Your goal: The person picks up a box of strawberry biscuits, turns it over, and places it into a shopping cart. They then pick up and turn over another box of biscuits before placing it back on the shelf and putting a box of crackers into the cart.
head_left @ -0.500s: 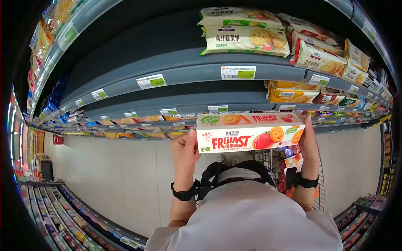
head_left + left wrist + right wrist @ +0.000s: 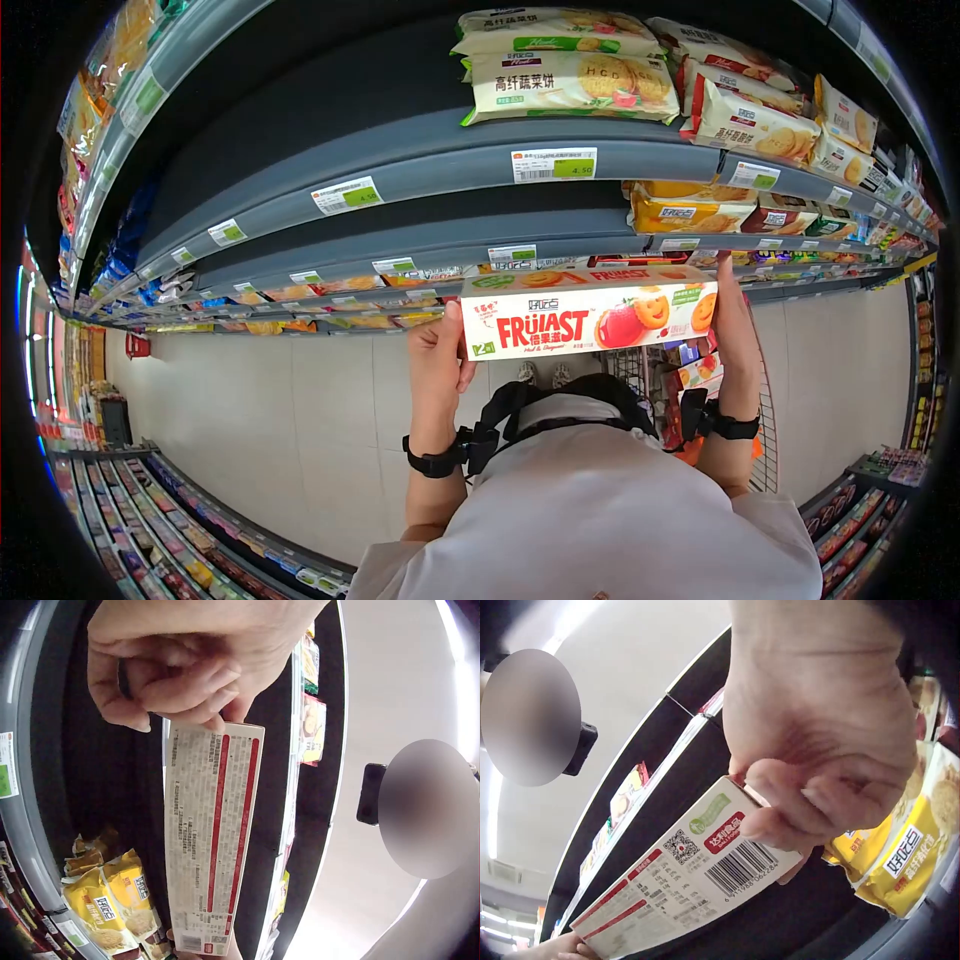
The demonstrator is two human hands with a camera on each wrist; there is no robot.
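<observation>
Both hands hold a long white biscuit box [image 2: 560, 325] level by its two ends, printed with red FRUIAST lettering, a strawberry and smiling biscuits. My left hand [image 2: 437, 360] grips the left end, its thumb against the front edge. At the opposite end is my right hand [image 2: 735, 325], its fingers mostly behind the box. The left wrist view shows the left hand [image 2: 187, 660] pinching the end of the box [image 2: 206, 840], its finely printed underside toward the camera. In the right wrist view, curled fingers of the right hand [image 2: 817, 742] grip the end near a barcode.
Shelves stand in front, with white biscuit packs [image 2: 570, 85] on the upper one and yellow packs [image 2: 690, 213] below. Price tags [image 2: 555, 165] line the shelf edges. A wire shopping cart [image 2: 765, 440] holding goods stands by the right arm. More shelves [image 2: 170, 520] are behind at left.
The box and both hands have shifted slightly left in the head view, and the box's top face shows less. The grip stays the same.
</observation>
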